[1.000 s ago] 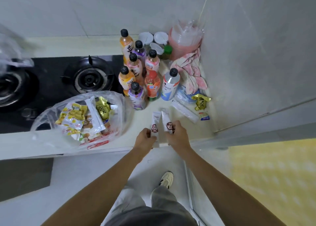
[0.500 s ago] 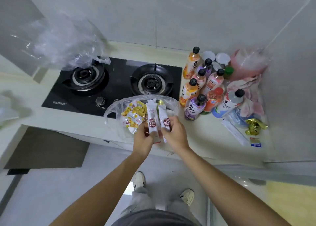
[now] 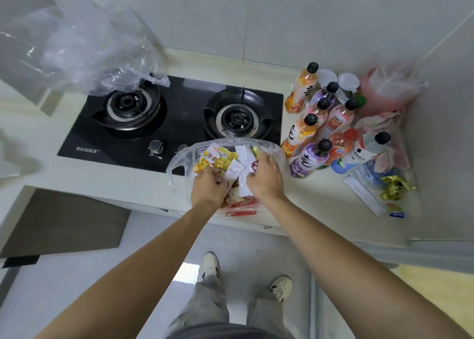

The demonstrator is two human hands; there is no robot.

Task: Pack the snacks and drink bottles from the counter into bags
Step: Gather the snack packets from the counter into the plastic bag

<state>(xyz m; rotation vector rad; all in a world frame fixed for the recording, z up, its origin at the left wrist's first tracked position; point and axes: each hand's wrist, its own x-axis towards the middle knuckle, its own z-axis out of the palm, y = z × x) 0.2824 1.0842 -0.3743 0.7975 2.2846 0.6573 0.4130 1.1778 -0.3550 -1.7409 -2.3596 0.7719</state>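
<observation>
Snack bag (image 3: pixel 179 164): clear plastic bag sitting at the front edge of the counter (image 3: pixel 320 197), right in front of the hob (image 3: pixel 179 112), mouth open and both hands in it.
Left hand (image 3: pixel 208 188): curled down into the bag's near left side, fingers closed among the packets; can't tell exactly which one it has hold of.
Right hand (image 3: pixel 265 178): fingers bent over a white sachet (image 3: pixel 244 187), with another white sachet (image 3: pixel 252 159) with a dark red round logo poking out past its knuckles.
Inside the bag: yellow packets (image 3: pixel 218 159) with fruit pictures and some red characters, too blurry to read; a red-and-white wrapper (image 3: pixel 242 209) lies at the near bottom.
Drink bottles (image 3: pixel 320 128): bunch of them standing to the right of the hob, touching each other, mostly black caps. Orange, pink and purple labels with big black brush-style characters, can't read them. One white-and-blue bottle (image 3: pixel 359 153) leans at the right of the group.
Still on the counter: gold foil wrapper (image 3: pixel 395 187), a long clear packet (image 3: pixel 364 195), and a small blue-and-yellow sachet (image 3: pixel 396 210), all near the right wall.
Hob writing: small white logo text at its front left corner, not legible.
Other bag (image 3: pixel 84 46): empty-looking clear plastic, bunched over the left burner (image 3: pixel 128 105).
</observation>
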